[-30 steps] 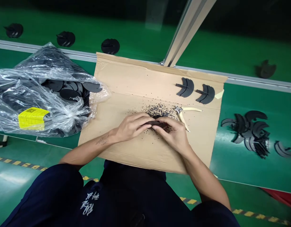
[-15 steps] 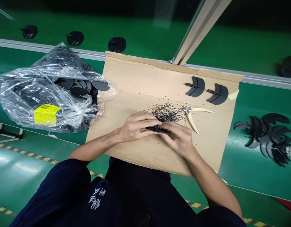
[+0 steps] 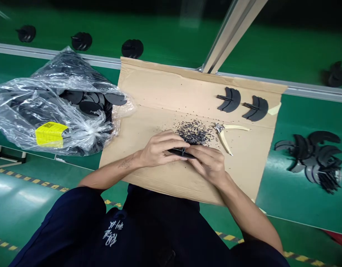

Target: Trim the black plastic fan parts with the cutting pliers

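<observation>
Between my two hands is a thin black plastic part (image 3: 182,152), seen nearly edge-on above the cardboard sheet (image 3: 154,181). My left hand (image 3: 161,149) grips its left end, thumb below and fingers above. The fingers of my right hand (image 3: 208,161) close on its right end and hide much of it. Just beyond the hands lies a scatter of small black bits (image 3: 194,131). Nippers with cream handles (image 3: 225,137) rest to the right of the bits, jaws toward the left. Farther back lie two curved black parts (image 3: 229,100), each with a stem pointing left.
A clear plastic bag (image 3: 20,111) of black discs, with a yellow label (image 3: 51,134), stands at the left on the green table (image 3: 285,200). Several curved black parts (image 3: 312,155) are heaped at the right. An upright metal post (image 3: 229,40) rises behind the cardboard.
The black part has tilted slightly in my hands, and my right fingers have shifted a little over it. The whole view has moved slightly.
</observation>
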{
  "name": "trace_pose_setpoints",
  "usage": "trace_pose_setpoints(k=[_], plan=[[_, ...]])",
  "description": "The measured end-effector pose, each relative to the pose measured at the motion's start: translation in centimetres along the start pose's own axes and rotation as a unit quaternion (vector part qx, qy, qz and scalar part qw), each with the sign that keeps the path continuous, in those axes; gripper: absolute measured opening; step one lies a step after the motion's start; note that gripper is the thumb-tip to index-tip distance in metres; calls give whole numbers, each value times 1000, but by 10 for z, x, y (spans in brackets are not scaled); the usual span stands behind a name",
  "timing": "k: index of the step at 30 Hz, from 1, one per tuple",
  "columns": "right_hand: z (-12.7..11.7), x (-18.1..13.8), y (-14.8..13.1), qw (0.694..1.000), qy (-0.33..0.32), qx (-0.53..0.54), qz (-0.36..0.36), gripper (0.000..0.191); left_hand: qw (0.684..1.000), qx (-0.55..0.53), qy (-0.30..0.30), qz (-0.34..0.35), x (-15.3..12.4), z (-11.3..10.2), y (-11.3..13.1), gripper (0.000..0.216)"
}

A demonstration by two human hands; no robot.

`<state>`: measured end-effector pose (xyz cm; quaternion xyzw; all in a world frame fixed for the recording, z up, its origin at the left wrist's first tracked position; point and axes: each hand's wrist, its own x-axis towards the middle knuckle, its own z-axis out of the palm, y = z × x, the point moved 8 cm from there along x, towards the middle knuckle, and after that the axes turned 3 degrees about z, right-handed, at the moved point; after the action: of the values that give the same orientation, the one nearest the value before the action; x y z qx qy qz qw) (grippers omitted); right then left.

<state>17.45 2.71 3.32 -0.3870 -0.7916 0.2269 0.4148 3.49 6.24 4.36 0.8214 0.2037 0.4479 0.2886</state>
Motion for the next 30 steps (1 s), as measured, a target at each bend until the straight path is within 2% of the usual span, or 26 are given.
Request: trace_pose_setpoints(k=[8, 14, 30], plan=[[1, -4, 1, 999, 7, -44, -25, 17, 1000, -21, -3, 1, -5, 4, -3, 23], [3, -1, 1, 1000, -18, 7, 0, 18, 999, -43, 15, -20, -6, 1, -4, 16], [1, -2, 0, 1000, -4, -7, -2, 15, 999, -48, 10, -24, -6, 1, -4, 24]])
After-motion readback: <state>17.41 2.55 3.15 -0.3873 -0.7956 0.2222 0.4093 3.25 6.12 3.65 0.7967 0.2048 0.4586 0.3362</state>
